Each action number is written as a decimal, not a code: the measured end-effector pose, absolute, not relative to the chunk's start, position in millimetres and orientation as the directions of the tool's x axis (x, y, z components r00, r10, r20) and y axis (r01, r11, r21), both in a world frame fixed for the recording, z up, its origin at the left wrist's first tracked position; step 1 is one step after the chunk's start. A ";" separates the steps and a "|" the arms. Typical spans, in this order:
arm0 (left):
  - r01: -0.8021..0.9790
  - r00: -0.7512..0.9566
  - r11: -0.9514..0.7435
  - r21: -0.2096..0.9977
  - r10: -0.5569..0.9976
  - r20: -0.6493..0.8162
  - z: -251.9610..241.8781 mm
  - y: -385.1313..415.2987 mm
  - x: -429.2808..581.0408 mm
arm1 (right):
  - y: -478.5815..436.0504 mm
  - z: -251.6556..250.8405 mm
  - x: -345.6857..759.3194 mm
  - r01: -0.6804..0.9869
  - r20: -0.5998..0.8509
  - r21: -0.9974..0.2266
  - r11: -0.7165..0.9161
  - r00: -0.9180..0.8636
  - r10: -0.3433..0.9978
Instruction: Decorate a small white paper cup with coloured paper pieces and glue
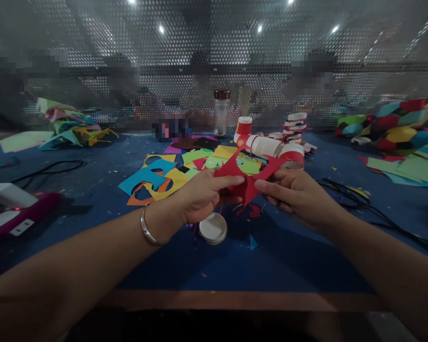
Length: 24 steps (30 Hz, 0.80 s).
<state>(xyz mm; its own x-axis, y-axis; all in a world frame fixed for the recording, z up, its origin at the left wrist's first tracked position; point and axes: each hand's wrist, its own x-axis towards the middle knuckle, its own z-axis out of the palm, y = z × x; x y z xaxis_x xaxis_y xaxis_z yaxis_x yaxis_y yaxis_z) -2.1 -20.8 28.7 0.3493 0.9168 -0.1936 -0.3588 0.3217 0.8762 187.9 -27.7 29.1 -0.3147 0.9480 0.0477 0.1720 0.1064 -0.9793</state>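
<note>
Held up at the centre of the frame, above the blue counter (288, 266): red paper (249, 190), with curved gaps cut into its upper side. Pinched from the left by the left hand (199, 197), thumb on top, fingers curled below and closed down to the sheet's thickness. Pinched from the right by the right hand (296, 192), thumb near the lower part, fingers folded behind, likewise nearly closed on it. Probably gripped from both sides to keep thin stock from drooping or twisting. Just below the left hand, flat on the counter: a white disc (213, 227), perhaps left there to stay within easy reach. Left of centre, overlapping: holed sheets (126, 184), apparently heaped as offcuts. Right of upper centre: cups (269, 146), some nested on their side, likely to save space.

Along the bottom, below the hands: the near edge (214, 299) of the counter. Across the top: a perforated screen (214, 42), probably the limit for reaching forward. Cables (388, 218) at right, near the right forearm. Most room for moving apparently at lower centre, around a blue scrap (253, 242).
</note>
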 end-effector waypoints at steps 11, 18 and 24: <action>-0.201 0.477 0.330 0.922 0.855 -0.202 16.5 -22.5 -2.6 | -28.0 26.9 189.2 0.185 0.037 -0.977 0.104 -0.334 0.942; -0.202 0.482 0.365 0.909 0.845 -0.232 16.6 -24.5 1.7 | -30.0 28.1 186.1 0.152 -0.006 -0.987 0.049 -0.343 0.939; -0.267 0.402 0.300 0.916 0.899 -0.177 16.9 -24.5 4.0 | -29.6 29.4 187.4 0.154 0.005 -0.987 0.056 -0.310 0.951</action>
